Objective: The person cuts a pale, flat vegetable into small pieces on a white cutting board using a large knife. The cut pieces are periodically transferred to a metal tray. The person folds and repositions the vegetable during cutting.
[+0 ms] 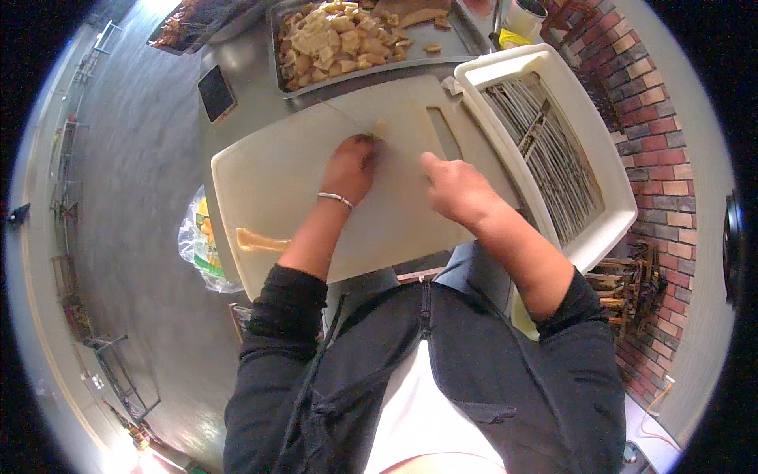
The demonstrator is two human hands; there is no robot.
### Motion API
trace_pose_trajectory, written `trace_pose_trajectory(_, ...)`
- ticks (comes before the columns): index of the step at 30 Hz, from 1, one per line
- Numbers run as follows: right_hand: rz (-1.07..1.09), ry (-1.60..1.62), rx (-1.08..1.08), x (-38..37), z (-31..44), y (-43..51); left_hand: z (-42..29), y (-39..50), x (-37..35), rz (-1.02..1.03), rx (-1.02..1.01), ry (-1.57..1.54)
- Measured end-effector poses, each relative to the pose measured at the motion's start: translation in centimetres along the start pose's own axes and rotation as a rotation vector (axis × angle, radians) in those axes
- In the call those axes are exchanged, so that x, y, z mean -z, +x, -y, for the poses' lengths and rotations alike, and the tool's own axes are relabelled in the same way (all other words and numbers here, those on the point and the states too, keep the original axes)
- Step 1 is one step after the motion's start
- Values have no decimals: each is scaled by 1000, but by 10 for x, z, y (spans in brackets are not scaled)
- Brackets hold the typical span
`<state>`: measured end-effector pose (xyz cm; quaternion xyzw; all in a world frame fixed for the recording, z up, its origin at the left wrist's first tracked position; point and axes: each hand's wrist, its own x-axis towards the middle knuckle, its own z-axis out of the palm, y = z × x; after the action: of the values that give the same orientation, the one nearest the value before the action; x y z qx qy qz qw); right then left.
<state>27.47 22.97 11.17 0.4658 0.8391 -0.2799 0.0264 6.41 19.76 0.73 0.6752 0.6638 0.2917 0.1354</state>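
Both my hands are over a large pale cutting board [278, 172]. My left hand [352, 169], with a silver bracelet at its wrist, bends its fingers down near the middle of the board. A small tan food piece [382, 126] shows at its fingertips, and the grip is partly hidden. One thin straight line, perhaps a skewer [334, 109], runs from beyond the fingers toward this hand. To the right is my right hand [456, 186], fingers curled and blurred; whether it holds anything is unclear. At the board's lower left lies a glossy amber strip [260, 242].
Beyond the board, a metal tray [325, 84] bears a heap of tan food pieces [337, 44]. Many thin skewers [545, 166] lie in a white plastic bin [610, 195] at right. A phone [217, 93] rests at left, above a plastic bag [204, 243].
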Motion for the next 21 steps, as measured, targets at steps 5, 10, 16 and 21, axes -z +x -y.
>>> trace_pose_trajectory(5,8,52,-46,5,-19,-27,4,-17,15,-5,-19,-7)
trace_pose_trajectory(10,-2,-29,-40,-6,-6,-6,-3,-13,8,-1,-23,60)
trace_pose_trajectory(16,-168,8,48,-5,6,-3,-7,-19,8,-154,11,-182)
trace_pose_trajectory(21,-39,18,15,-3,4,-67,1,-19,8,-127,-67,-42)
